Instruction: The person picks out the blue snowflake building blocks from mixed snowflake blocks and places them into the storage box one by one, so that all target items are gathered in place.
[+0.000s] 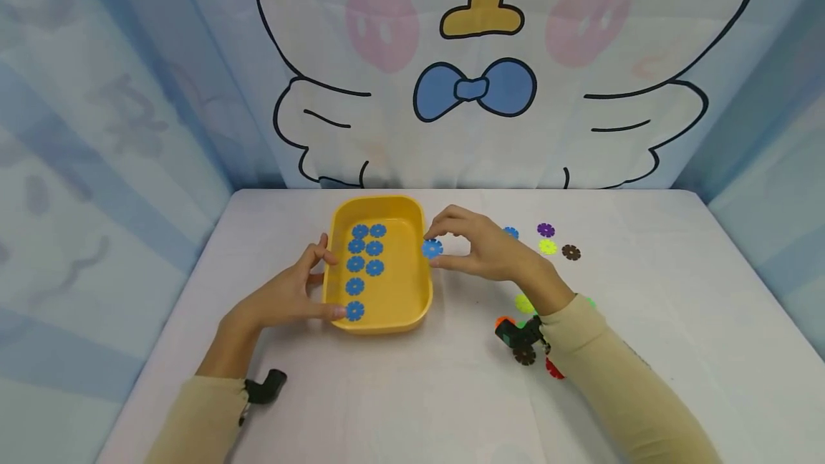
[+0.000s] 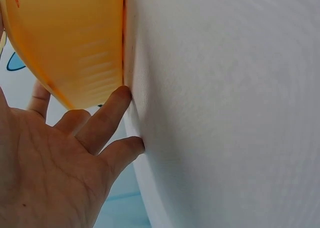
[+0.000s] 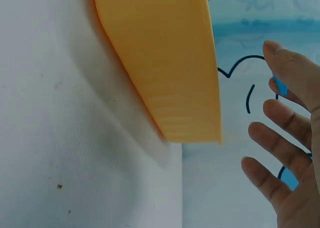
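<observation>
My right hand (image 1: pixel 486 245) pinches a blue notched plastic disc (image 1: pixel 432 248) between thumb and index finger, right at the right rim of the yellow tray (image 1: pixel 399 306). In the right wrist view the disc (image 3: pixel 281 87) shows as a sliver of blue, and the other fingers are spread. My left hand (image 1: pixel 290 292) holds the tray's left side, thumb and index finger over the rim. From the left wrist view, other fingertips (image 2: pixel 120 94) reach down the outer wall to the table. Several blue discs (image 1: pixel 356 263) lie in two columns along the tray's left half.
Right of the tray lie loose discs: purple (image 1: pixel 546 230), yellow-green (image 1: pixel 548 246), dark brown (image 1: pixel 571 253) and a blue one (image 1: pixel 511 233) partly behind my right hand. More colored discs, including a red one (image 1: pixel 555 369), lie partly under my right forearm. A printed curtain (image 1: pixel 477 142) hangs behind the table.
</observation>
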The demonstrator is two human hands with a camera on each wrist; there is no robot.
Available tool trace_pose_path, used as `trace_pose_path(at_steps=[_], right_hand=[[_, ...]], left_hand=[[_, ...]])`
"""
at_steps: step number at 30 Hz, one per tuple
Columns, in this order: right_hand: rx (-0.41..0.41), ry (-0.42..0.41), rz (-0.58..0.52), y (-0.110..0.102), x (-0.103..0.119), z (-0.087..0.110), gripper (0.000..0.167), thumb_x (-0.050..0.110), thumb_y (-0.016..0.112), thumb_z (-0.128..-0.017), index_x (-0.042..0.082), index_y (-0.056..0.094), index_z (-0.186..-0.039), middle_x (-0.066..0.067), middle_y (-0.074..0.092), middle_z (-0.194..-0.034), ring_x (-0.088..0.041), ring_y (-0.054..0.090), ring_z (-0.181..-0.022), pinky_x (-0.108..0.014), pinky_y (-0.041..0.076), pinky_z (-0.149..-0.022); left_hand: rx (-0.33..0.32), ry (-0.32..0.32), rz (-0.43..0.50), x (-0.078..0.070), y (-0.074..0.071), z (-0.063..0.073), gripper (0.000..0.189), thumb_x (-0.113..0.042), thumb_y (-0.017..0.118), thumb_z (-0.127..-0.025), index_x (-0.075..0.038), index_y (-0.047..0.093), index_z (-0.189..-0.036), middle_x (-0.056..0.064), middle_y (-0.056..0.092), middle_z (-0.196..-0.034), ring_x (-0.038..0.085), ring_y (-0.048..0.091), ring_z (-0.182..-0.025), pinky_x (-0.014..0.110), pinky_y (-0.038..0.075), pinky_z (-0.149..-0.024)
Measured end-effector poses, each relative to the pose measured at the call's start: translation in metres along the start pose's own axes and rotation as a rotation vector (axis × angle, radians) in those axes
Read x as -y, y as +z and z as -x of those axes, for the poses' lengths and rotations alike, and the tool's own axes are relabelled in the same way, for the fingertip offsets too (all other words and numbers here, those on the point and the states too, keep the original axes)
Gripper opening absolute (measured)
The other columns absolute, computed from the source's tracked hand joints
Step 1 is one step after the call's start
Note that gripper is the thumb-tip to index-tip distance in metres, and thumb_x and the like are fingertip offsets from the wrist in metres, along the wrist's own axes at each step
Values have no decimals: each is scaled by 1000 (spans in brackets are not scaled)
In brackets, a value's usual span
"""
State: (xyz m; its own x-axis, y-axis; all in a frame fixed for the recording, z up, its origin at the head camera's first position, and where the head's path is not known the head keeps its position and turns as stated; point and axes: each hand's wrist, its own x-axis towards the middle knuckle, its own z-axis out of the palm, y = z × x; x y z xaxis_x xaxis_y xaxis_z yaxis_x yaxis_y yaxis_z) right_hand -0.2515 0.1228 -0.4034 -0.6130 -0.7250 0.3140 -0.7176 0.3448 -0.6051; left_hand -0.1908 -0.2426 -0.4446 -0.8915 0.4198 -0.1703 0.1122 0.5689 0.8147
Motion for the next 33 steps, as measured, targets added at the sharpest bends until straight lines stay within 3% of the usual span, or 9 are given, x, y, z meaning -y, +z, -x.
trace_pose_path(at_steps=[5,15,20,24,33], right_hand=[[-9,-32,-22,10,4,-10,34,26,82,-89,11,72,-118,2,65,-119,-16,60,-113,-46,54,-103],[-27,-79,-39,29,8,-26,36,26,81,-90,8,71,-119,0,66,-116,-29,61,-109,-45,54,-101],[27,-52,-38,37,11,-32,36,25,82,-89,10,71,-121,0,66,-117,-29,62,-109,-46,54,-100],[88,-30,0,45,16,-39,36,26,82,-89,11,72,-121,0,67,-118,-25,62,-110,-40,53,-103],[196,36,126,58,20,-48,34,31,81,-91,16,73,-121,4,68,-121,-16,57,-118,-36,46,-112]], left_hand=[[3,4,-3,2,-1,0,80,-36,91,-77,-20,34,-130,11,-5,-173,38,53,-137,56,37,-118],[-5,-16,-28,0,-1,0,79,-39,91,-76,-23,34,-129,9,-5,-173,38,55,-135,59,35,-118],[-3,-37,-29,-1,-2,1,80,-40,91,-77,-20,35,-131,11,-5,-173,39,54,-135,59,35,-118],[3,-53,-19,0,-4,3,80,-41,90,-77,-19,35,-131,12,-7,-173,41,52,-137,58,37,-118],[21,-5,-16,2,-3,0,77,-40,90,-79,-20,35,-128,13,-6,-173,42,52,-138,58,37,-117]])
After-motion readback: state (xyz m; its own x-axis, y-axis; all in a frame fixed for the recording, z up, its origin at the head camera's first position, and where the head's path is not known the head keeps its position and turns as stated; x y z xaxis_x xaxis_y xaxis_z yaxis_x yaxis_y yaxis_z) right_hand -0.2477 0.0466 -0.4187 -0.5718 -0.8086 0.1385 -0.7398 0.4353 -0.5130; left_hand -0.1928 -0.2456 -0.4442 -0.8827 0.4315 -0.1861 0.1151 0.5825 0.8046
